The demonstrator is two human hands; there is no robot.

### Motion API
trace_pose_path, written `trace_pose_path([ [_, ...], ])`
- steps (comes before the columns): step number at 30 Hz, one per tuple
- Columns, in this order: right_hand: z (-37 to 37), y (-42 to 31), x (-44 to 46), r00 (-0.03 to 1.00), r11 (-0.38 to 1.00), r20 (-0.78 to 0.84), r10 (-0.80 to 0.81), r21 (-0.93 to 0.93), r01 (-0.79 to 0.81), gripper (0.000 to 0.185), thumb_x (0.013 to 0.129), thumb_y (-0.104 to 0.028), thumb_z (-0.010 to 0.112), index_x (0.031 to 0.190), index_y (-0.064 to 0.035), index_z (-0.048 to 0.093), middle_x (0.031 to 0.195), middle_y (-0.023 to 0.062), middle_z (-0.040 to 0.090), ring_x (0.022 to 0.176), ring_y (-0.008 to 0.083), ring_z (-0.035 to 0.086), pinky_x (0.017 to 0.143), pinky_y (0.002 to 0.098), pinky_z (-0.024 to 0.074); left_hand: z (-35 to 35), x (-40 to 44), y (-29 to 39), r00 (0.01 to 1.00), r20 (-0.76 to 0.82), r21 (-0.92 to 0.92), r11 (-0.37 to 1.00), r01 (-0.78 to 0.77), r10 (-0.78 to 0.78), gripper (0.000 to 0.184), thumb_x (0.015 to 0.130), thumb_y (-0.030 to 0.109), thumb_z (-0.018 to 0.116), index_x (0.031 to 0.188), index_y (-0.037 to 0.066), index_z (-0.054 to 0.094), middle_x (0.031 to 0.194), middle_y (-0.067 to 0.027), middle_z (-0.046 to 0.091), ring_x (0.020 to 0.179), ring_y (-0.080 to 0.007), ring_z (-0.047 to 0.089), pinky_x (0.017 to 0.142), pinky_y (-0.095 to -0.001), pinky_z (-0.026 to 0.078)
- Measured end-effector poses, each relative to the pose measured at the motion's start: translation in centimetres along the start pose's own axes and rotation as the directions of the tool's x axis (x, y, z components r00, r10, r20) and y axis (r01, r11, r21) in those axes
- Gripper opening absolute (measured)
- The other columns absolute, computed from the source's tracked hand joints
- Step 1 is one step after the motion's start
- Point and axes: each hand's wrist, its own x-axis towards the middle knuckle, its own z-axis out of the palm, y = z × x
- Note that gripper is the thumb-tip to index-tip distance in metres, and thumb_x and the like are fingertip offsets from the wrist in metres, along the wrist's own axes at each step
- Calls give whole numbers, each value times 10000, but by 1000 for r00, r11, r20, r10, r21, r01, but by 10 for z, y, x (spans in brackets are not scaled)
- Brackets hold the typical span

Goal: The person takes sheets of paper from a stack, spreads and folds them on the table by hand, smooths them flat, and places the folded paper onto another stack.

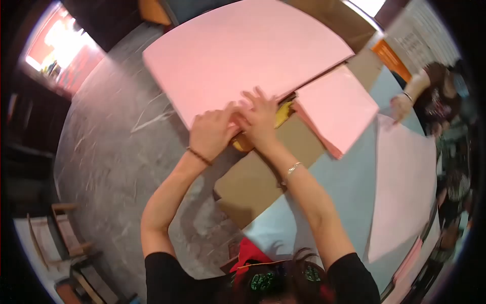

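A large stack of pink sheets (243,50) fills the upper middle of the view. At its near edge, my left hand (211,133) has its fingers curled over the pink paper. My right hand (259,119) touches the same edge just beside it, fingers spread over the paper. Under and between my hands shows something yellow (243,143), partly hidden. A smaller stack of pink sheets (336,109) lies to the right of my right hand, on brown cardboard (258,185).
A light blue surface (344,187) extends on the right, with a large pale pink sheet (402,187) on it. Another person's hand (401,107) reaches over that sheet's far end. Wooden stools (71,230) stand at the lower left on the grey floor (116,152).
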Motion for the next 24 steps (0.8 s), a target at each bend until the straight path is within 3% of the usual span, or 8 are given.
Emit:
trace_pose_path([
  [5,-8,-7,1,999,999,-53,1,-41,-3,195,773,-306,698,951,-227,692,1310,58,496,1326,348,332,1048,682,150,6,17,-22,993,113,101,995,-28,16,248,821,208,604,1043,103,573,828,-62,625,775,-244,613,662,-397,441],
  [9,-8,-10,2,976,973,-151,156,193,-125,441,834,-322,670,1234,-176,554,1422,128,355,1350,370,278,1077,580,222,-17,40,-33,965,235,23,993,115,-117,98,831,160,601,832,64,582,799,-130,604,772,-341,590,654,-446,446],
  [11,-20,-5,15,872,711,-7,490,582,-395,742,895,-375,596,1472,-84,232,1491,261,151,1367,404,216,1099,485,256,-31,53,-43,980,119,0,987,158,-157,109,851,158,590,820,54,581,789,-151,592,750,-376,579,648,-464,447],
  [15,-47,42,79,675,399,12,738,799,-450,755,901,-367,586,1481,-80,195,1508,241,155,1379,383,207,1098,500,255,-64,72,-27,995,70,63,996,69,-73,75,844,136,577,807,71,578,806,-99,589,786,-309,580,674,-429,429],
  [17,-50,78,97,573,177,182,799,839,-514,802,871,-289,621,1501,-168,140,1468,203,237,1285,319,345,969,494,420,-62,73,-24,999,29,90,996,-20,17,57,827,122,579,797,74,578,792,-90,573,768,-300,571,665,-422,425],
  [20,-82,85,108,527,74,360,770,769,-635,830,852,-236,624,1507,-197,117,1317,190,417,1111,300,478,936,480,428,-60,72,-10,989,-27,183,974,-137,144,19,787,97,585,778,82,576,771,-73,548,738,-276,555,644,-404,414],
  [21,-71,94,105,527,77,343,777,780,-621,864,836,-213,635,1513,-201,98,1076,144,520,962,288,530,965,516,377,-64,66,-5,985,-23,238,958,-161,171,15,763,86,588,769,87,574,763,-64,538,726,-259,549,633,-394,406],
  [24,-49,118,93,578,149,315,753,774,-616,846,838,-153,588,1517,-200,85,1005,129,537,1033,308,501,984,533,365,-63,56,8,982,-4,332,926,-178,190,35,735,68,580,747,96,563,758,-57,535,723,-230,546,630,-370,395],
])
